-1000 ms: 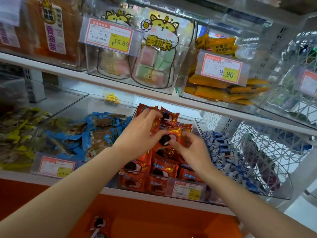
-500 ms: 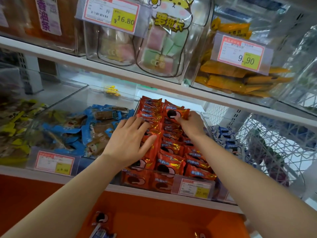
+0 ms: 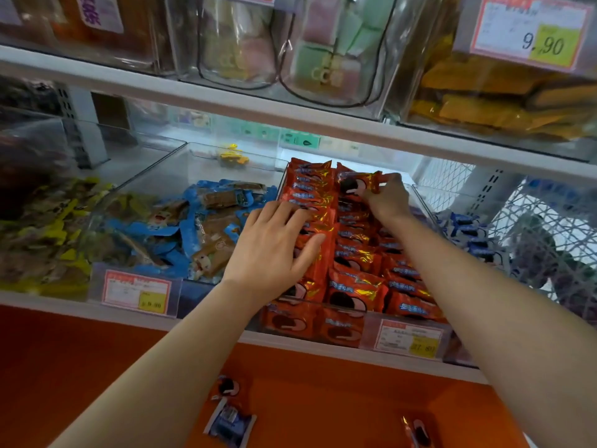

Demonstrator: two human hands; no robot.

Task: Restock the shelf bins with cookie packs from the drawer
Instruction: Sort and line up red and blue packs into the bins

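Note:
A clear shelf bin in the middle of the lower shelf is packed with rows of red cookie packs. My left hand rests flat with spread fingers on the left row of packs. My right hand reaches to the back of the bin and pinches one red cookie pack, held upright above the rear row. Below the shelf, a few loose cookie packs lie on an orange surface.
The bin to the left holds blue-wrapped snacks, and further left are yellow-wrapped ones. A white mesh bin with blue packs stands at the right. The upper shelf carries clear bins and price tags close overhead.
My right hand has carried its pack from the bin's middle to the back row. My left hand has left that pack and settled flat on the left row. The camera has moved closer.

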